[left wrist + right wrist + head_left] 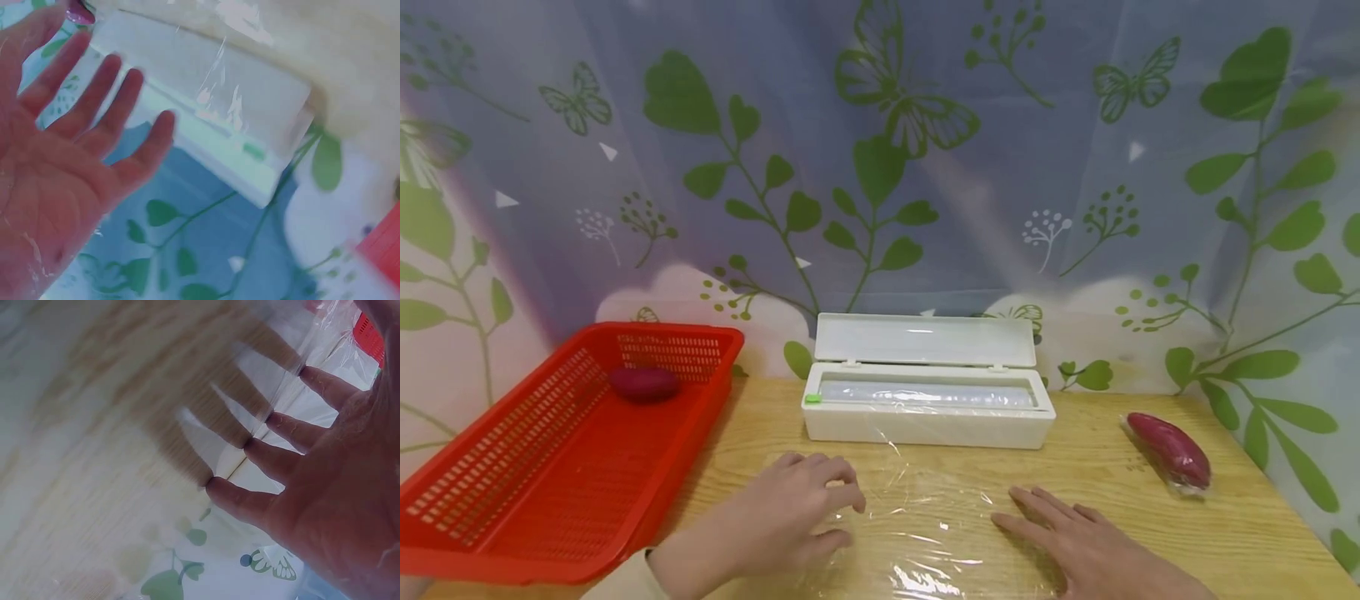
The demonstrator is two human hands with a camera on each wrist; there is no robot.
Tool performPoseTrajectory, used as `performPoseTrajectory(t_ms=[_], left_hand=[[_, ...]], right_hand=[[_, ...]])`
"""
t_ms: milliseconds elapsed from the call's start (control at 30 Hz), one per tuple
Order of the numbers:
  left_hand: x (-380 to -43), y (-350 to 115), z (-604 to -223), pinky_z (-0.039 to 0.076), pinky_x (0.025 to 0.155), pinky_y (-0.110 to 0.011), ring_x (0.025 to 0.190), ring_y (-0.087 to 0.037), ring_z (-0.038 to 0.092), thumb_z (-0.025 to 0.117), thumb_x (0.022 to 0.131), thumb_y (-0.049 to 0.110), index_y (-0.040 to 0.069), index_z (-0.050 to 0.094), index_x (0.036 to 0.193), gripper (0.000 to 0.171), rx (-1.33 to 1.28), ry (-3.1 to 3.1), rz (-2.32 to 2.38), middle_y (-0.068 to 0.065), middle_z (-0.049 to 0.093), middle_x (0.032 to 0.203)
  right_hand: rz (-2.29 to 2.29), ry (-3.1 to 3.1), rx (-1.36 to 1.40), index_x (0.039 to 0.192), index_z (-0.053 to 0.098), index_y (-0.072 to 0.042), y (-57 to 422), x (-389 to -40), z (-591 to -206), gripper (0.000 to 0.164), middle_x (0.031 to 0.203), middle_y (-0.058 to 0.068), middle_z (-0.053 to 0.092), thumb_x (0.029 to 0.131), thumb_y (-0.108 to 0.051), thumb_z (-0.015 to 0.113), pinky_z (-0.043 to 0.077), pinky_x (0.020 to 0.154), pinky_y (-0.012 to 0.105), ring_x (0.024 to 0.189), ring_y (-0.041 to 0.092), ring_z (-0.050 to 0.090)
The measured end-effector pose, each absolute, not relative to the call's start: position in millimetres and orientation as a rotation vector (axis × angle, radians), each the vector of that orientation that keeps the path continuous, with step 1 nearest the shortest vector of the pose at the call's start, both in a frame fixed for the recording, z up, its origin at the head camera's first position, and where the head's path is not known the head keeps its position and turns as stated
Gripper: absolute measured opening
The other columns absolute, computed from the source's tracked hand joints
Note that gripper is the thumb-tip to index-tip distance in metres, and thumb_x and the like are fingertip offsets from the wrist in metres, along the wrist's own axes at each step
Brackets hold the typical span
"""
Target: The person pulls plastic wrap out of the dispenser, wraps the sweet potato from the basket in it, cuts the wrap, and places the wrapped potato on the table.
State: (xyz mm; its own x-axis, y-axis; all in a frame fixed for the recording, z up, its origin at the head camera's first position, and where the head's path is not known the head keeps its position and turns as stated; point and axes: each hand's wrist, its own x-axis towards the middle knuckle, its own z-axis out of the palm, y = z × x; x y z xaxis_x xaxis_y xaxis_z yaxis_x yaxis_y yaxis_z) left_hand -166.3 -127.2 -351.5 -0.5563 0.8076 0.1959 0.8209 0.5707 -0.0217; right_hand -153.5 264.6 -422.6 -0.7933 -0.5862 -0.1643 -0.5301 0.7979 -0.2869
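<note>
Clear cling film [925, 533] stretches over the wooden table, drawn out from the white dispenser box [928, 425] behind it. My left hand [793, 517] hovers at the film's left side, its fingers spread and slightly bent, gripping nothing. In the left wrist view the palm [56, 169] shows bare and the fingers apart. On the film's right side lies my right hand [1078, 546], fingers stretched out. Its fingertips [250, 445] press on the surface in the right wrist view. The box's lid [925, 340] stands raised, and a film roll [925, 394] is inside.
A red plastic basket [658, 500] occupies the left side, with a purple elongated vegetable [643, 383] in it. Another purple vegetable [1172, 450], wrapped in film, lies at the right. A leaf-and-butterfly patterned curtain [970, 200] hangs behind the table.
</note>
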Motion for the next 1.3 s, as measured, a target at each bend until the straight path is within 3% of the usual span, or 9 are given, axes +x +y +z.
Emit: performPoseTrajectory(t_ms=[333, 433, 567, 700, 1033, 1300], left_hand=[[-193, -132, -306, 0.051, 0.095, -0.045, 0.118, -0.022, 0.063, 0.084, 0.080, 0.039, 0.025, 0.065, 0.123, 0.049, -1.410, -2.035, 0.128, -0.001, 0.067, 0.127], [-206, -143, -296, 0.049, 0.098, -0.049, 0.122, -0.026, 0.062, 0.079, 0.083, 0.037, 0.023, 0.065, 0.126, 0.047, -1.401, -1.947, 0.157, -0.005, 0.067, 0.130], [-222, -162, -288, 0.047, 0.102, -0.053, 0.125, -0.030, 0.061, 0.061, 0.097, 0.035, 0.019, 0.065, 0.130, 0.037, -1.385, -1.880, 0.167, -0.010, 0.067, 0.133], [-238, -181, -289, 0.047, 0.101, -0.056, 0.125, -0.032, 0.060, 0.047, 0.103, 0.037, 0.017, 0.066, 0.131, 0.039, -1.337, -1.874, 0.136, -0.013, 0.066, 0.134], [-282, -241, -300, 0.048, 0.097, -0.059, 0.120, -0.039, 0.060, 0.043, 0.105, 0.040, 0.010, 0.065, 0.132, 0.046, -1.208, -1.941, 0.038, -0.019, 0.064, 0.133], [-306, -285, -308, 0.048, 0.089, -0.060, 0.116, -0.040, 0.060, 0.046, 0.101, 0.038, 0.007, 0.066, 0.129, 0.046, -1.122, -1.969, 0.052, -0.022, 0.064, 0.129]], right_hand=[[-0.360, 2.730, -0.867, 0.160, 0.034, -0.036, 266, -150, -422, 0.090, 0.166, 0.015, 0.033, 0.084, -0.073, 0.065, 0.039, 0.099, 0.078, 0.149, 0.048, 0.034], [-0.353, 2.729, -0.861, 0.159, 0.034, -0.036, 266, -150, -421, 0.090, 0.166, 0.015, 0.033, 0.084, -0.074, 0.065, 0.039, 0.099, 0.078, 0.149, 0.048, 0.034], [-0.338, 2.734, -0.864, 0.159, 0.035, -0.035, 266, -151, -421, 0.091, 0.165, 0.015, 0.034, 0.083, -0.075, 0.065, 0.040, 0.098, 0.078, 0.148, 0.049, 0.035], [-0.338, 2.735, -0.852, 0.158, 0.037, -0.034, 266, -151, -421, 0.092, 0.165, 0.015, 0.035, 0.082, -0.077, 0.065, 0.039, 0.099, 0.078, 0.149, 0.048, 0.035], [-0.335, 2.741, -0.837, 0.159, 0.036, -0.035, 264, -151, -420, 0.093, 0.166, 0.014, 0.033, 0.082, -0.076, 0.065, 0.040, 0.099, 0.078, 0.149, 0.047, 0.034], [-0.338, 2.744, -0.862, 0.159, 0.037, -0.032, 263, -153, -420, 0.091, 0.166, 0.015, 0.033, 0.083, -0.073, 0.066, 0.041, 0.098, 0.078, 0.148, 0.049, 0.035]])
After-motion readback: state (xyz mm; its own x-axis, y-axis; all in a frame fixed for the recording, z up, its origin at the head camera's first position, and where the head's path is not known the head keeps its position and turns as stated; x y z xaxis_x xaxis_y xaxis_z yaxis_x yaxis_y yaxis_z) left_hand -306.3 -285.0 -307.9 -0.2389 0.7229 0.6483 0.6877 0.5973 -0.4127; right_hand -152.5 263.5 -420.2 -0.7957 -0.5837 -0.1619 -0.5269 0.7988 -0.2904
